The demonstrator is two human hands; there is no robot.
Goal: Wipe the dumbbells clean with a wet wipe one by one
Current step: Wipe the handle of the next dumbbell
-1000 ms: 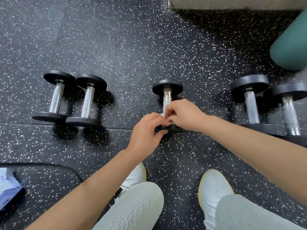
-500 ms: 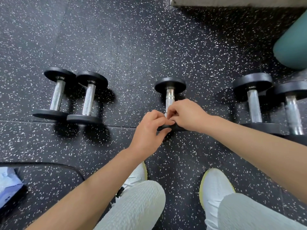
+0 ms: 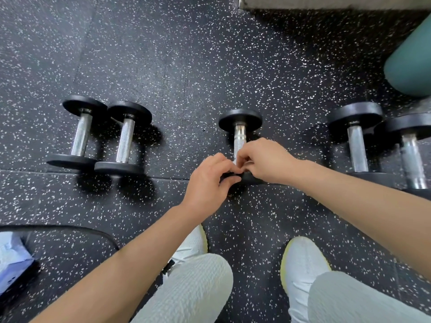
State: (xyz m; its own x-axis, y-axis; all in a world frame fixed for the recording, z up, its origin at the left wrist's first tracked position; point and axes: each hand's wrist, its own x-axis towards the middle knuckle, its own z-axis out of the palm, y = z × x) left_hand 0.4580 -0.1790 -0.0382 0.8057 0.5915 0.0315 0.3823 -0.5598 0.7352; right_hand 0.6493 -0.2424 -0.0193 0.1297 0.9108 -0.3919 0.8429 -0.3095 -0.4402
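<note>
The middle dumbbell, with black plates and a knurled steel handle, lies on the speckled floor pointing away from me. My left hand grips the edge of its near plate, thumb underneath. My right hand is curled at the near end of the handle, fingertips meeting those of the left. A pale scrap that looks like the wet wipe shows between the fingers; most of it is hidden. The near plate is largely covered by both hands.
Two smaller dumbbells lie side by side at the left, two bigger ones at the right. A teal roll sits far right, a blue-white pack bottom left. My white shoes stand just behind the dumbbell.
Both hands stay at the near end of the middle dumbbell; the fingertips shift only slightly. The dumbbell has not moved.
</note>
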